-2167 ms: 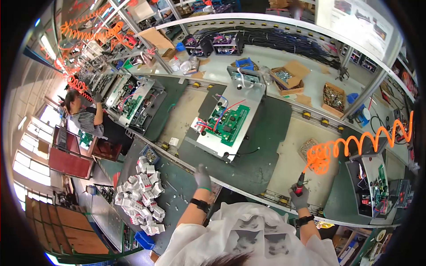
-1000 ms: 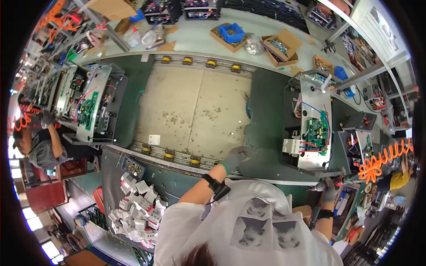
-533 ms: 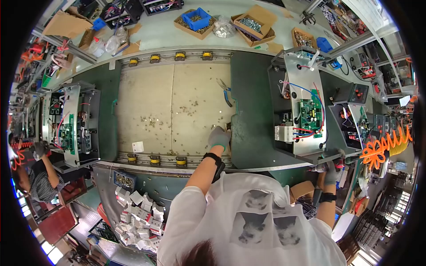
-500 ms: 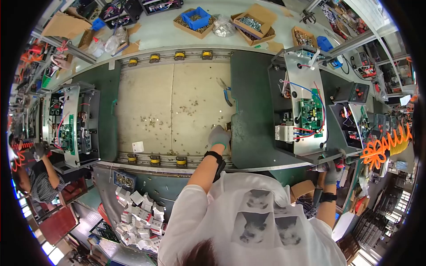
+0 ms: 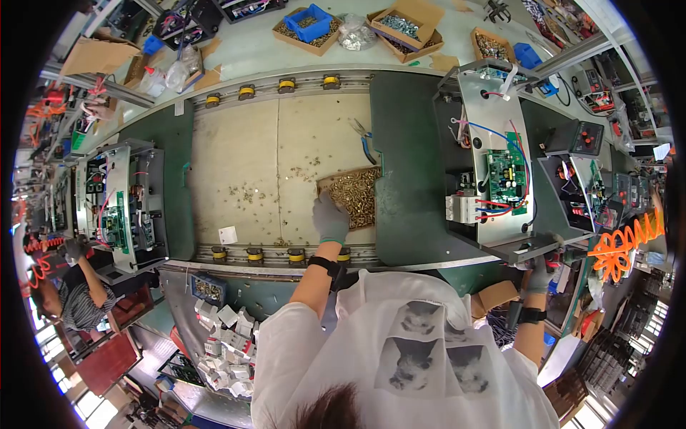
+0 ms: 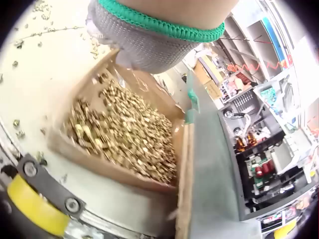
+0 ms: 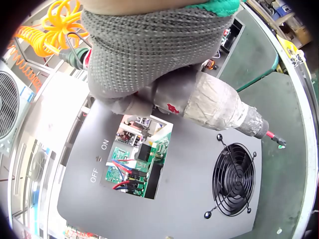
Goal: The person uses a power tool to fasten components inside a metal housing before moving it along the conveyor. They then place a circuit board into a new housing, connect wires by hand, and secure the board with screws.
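My gloved left hand (image 5: 331, 220) grips the left wall of a shallow cardboard box (image 5: 346, 172). Small brass-coloured screws (image 5: 357, 200) fill the box, and its right side meets the edge of a green board (image 5: 407, 157). In the left wrist view the glove (image 6: 144, 40) covers one corner of the box, hiding the fingertips. My gloved right hand (image 7: 154, 55) grips a tape-wrapped air screwdriver (image 7: 212, 102) with its red bit (image 7: 276, 139) pointing away. Behind it stands a grey panel (image 7: 194, 184) with a fan (image 7: 234, 179) and a cut-out.
Pliers (image 5: 364, 139) and scattered screws lie on the pale bed between roller rails (image 5: 286, 84). A chassis with a green circuit board (image 5: 506, 175) stands on the right. White breakers (image 5: 229, 343) are heaped at lower left. An orange coiled hose (image 5: 618, 250) hangs at right; another person (image 5: 82, 297) works at left.
The chassis has gone right on its green board, baring the pale bed. My left hand has reached in and drawn the screw box left from beside the board. My right hand keeps the screwdriver.
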Motion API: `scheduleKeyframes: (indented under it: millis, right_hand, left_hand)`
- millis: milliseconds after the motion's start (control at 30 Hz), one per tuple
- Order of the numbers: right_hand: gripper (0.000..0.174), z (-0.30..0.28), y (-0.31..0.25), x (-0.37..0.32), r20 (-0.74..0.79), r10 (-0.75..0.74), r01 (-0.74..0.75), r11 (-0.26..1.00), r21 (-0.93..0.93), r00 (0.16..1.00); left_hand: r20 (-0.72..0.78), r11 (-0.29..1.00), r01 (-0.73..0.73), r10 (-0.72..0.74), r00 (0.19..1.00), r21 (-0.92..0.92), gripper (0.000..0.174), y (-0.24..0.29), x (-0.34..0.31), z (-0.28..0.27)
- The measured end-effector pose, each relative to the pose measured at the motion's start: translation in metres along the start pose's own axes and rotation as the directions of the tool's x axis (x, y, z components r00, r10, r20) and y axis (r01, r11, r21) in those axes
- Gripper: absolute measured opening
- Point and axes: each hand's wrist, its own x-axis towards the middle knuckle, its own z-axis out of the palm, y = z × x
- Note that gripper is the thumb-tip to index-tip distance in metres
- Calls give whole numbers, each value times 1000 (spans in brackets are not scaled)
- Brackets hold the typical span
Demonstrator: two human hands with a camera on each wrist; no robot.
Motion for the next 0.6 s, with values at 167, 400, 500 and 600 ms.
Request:
scheduleKeyframes:
  millis: [167,400,500,600]
  right_hand:
    - [59,18,-24,-1,-16,-42,43,998,36,999]
    - [60,22,-19,-1,-16,-108,109,990,85,994]
    - [58,31,-23,-1,-57,-118,124,985,118,991]
    - [57,33,-24,-2,-70,-98,106,986,126,993]
  left_hand:
    - [266,983,-129,160,951,-129,64,-23,11,59]
    - [237,922,-125,222,946,-367,61,57,-21,-33]
    - [14,633,-552,664,748,-543,81,111,-50,-22]
    - [93,455,-483,793,602,-748,103,157,-61,18]
